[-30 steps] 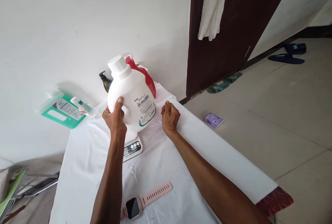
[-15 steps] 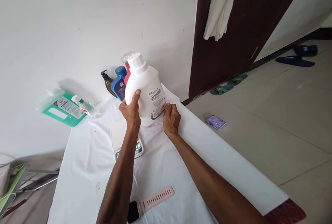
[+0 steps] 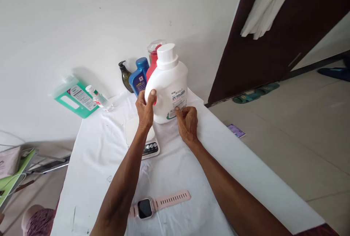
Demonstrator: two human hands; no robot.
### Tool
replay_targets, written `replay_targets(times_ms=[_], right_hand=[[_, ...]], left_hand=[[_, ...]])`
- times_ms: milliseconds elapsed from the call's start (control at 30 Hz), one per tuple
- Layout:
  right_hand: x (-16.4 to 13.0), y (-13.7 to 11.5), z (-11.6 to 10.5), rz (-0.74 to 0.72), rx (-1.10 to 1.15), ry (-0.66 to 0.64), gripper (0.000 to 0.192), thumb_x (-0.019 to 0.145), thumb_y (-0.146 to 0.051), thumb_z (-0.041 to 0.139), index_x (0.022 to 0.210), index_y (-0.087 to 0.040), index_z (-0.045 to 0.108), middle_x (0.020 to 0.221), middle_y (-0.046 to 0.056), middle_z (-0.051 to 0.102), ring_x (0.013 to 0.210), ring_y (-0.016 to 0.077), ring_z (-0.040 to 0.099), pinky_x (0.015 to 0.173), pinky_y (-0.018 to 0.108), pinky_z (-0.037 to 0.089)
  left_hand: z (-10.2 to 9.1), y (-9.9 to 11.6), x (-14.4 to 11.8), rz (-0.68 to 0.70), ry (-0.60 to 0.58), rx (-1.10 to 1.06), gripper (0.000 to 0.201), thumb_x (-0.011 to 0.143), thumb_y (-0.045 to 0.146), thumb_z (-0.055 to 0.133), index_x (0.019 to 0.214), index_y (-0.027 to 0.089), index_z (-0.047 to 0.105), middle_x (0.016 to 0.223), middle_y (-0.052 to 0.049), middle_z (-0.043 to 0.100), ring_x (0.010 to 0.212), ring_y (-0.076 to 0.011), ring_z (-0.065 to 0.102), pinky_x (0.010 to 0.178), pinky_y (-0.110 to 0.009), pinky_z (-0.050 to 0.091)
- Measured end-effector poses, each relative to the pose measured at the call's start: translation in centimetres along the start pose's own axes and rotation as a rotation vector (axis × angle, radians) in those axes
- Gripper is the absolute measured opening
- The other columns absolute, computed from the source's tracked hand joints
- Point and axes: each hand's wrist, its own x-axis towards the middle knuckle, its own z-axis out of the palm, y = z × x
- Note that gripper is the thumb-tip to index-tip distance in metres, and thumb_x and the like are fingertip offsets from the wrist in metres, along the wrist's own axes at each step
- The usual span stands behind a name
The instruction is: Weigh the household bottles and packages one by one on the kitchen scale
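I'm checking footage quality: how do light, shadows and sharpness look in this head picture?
All in the head view: soft light; a faint shadow on the wall behind the green jug, whose upper end looks smeared; white bottle fairly sharp, its finest print unreadable.

We have the jug (image 3: 175, 77) at the far end of the table (image 3: 90, 163), left hand (image 3: 146, 110) on its left, right hand (image 3: 188, 121) near right, scale (image 3: 131, 129) near-left. Pump bottle (image 3: 125, 77) and another bottle (image 3: 139, 77) sit behind it, left; canister (image 3: 73, 99) at the far-left corner. Watch (image 3: 144, 208) lies on the near part, packet (image 3: 236, 130) on the floor (image 3: 276, 148), right.
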Motion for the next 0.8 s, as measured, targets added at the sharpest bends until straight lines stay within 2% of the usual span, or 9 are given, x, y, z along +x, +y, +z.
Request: replay_targets(times_ms=[100, 200, 367, 433, 500, 567, 633, 700, 800], right_hand=[[0.0, 0.2, 0.0, -0.025, -0.036, 0.0, 0.048, 0.089, -0.073, 0.053, 0.092, -0.027, 0.043, 0.096, 0.006, 0.054, 0.084, 0.023, 0.054, 0.084, 0.043, 0.053], [0.1, 0.5, 0.1, -0.039, -0.056, 0.001, 0.05, 0.09, -0.076, 0.05, 0.094, -0.027, 0.043, 0.098, 0.008, 0.056, 0.087, 0.0242, 0.055, 0.088, 0.045, 0.052], [0.2, 0.6, 0.0, 0.007, -0.083, -0.026, 0.052, 0.09, -0.077, 0.048, 0.095, -0.026, 0.044, 0.098, 0.009, 0.059, 0.088, 0.0269, 0.06, 0.088, 0.048, 0.051], [0.1, 0.3, -0.1, 0.061, -0.1, -0.032, 0.048, 0.09, -0.073, 0.051, 0.095, -0.026, 0.043, 0.092, 0.007, 0.06, 0.082, 0.0265, 0.061, 0.085, 0.048, 0.051], [0.0, -0.2, -0.2, 0.126, -0.118, -0.038, 0.042, 0.091, -0.066, 0.055, 0.095, -0.027, 0.043, 0.085, 0.006, 0.062, 0.076, 0.0261, 0.062, 0.082, 0.047, 0.051], [-0.1, -0.7, -0.2, 0.181, -0.137, -0.045, 0.035, 0.092, -0.059, 0.058, 0.095, -0.027, 0.044, 0.082, 0.006, 0.065, 0.075, 0.0276, 0.066, 0.083, 0.048, 0.052], [-0.2, -1.0, -0.1, 0.223, -0.148, -0.041, 0.029, 0.092, -0.054, 0.059, 0.094, -0.029, 0.046, 0.078, 0.006, 0.068, 0.074, 0.0293, 0.069, 0.084, 0.05, 0.053], [-0.1, -1.0, 0.0, 0.242, -0.145, -0.04, 0.026, 0.092, -0.052, 0.059, 0.091, -0.03, 0.047, 0.072, 0.004, 0.068, 0.069, 0.0299, 0.07, 0.083, 0.052, 0.055], [0.1, -0.6, 0.1, 0.229, -0.151, -0.036, 0.027, 0.093, -0.056, 0.057, 0.088, -0.032, 0.046, 0.068, 0.004, 0.068, 0.063, 0.0313, 0.07, 0.081, 0.055, 0.056]], left_hand=[[-3.4, 0.6, 0.6, 0.082, -0.002, 0.047, 0.053, 0.089, 0.073, 0.067, 0.087, 0.02, 0.066, 0.087, -0.005, 0.065, 0.082, -0.0179, 0.061, 0.078, -0.032, 0.05], [-9.2, 0.7, 1.5, 0.093, 0.154, 0.123, 0.05, 0.089, 0.069, 0.067, 0.092, 0.02, 0.067, 0.092, -0.005, 0.067, 0.084, -0.0174, 0.064, 0.078, -0.031, 0.051], [-20.1, -0.7, 1.2, -0.013, 0.369, 0.284, 0.043, 0.085, 0.062, 0.073, 0.09, 0.019, 0.066, 0.083, -0.002, 0.063, 0.076, -0.0148, 0.062, 0.07, -0.027, 0.05], [-23.4, -1.8, 0.7, -0.07, 0.439, 0.332, 0.043, 0.083, 0.06, 0.074, 0.09, 0.019, 0.065, 0.084, -0.002, 0.064, 0.075, -0.0141, 0.062, 0.069, -0.026, 0.049], [-26.0, -2.9, 0.5, -0.121, 0.51, 0.363, 0.042, 0.082, 0.059, 0.073, 0.09, 0.019, 0.064, 0.085, -0.002, 0.064, 0.074, -0.0138, 0.061, 0.068, -0.027, 0.049], [-27.8, -4.1, 0.8, -0.149, 0.55, 0.392, 0.04, 0.083, 0.058, 0.072, 0.091, 0.019, 0.062, 0.086, -0.002, 0.063, 0.075, -0.0143, 0.06, 0.069, -0.028, 0.048], [-28.9, -5.2, 1.7, -0.159, 0.543, 0.425, 0.038, 0.085, 0.056, 0.071, 0.092, 0.02, 0.062, 0.089, -0.002, 0.064, 0.078, -0.0157, 0.061, 0.072, -0.029, 0.049], [-29.1, -6.3, 3.2, -0.161, 0.506, 0.463, 0.036, 0.087, 0.054, 0.071, 0.095, 0.02, 0.062, 0.092, -0.004, 0.064, 0.084, -0.0175, 0.062, 0.077, -0.032, 0.05], [-28.3, -8.0, 6.7, -0.16, 0.454, 0.526, 0.039, 0.086, 0.05, 0.076, 0.106, 0.02, 0.061, 0.108, -0.009, 0.065, 0.097, -0.0211, 0.063, 0.09, -0.037, 0.051]])
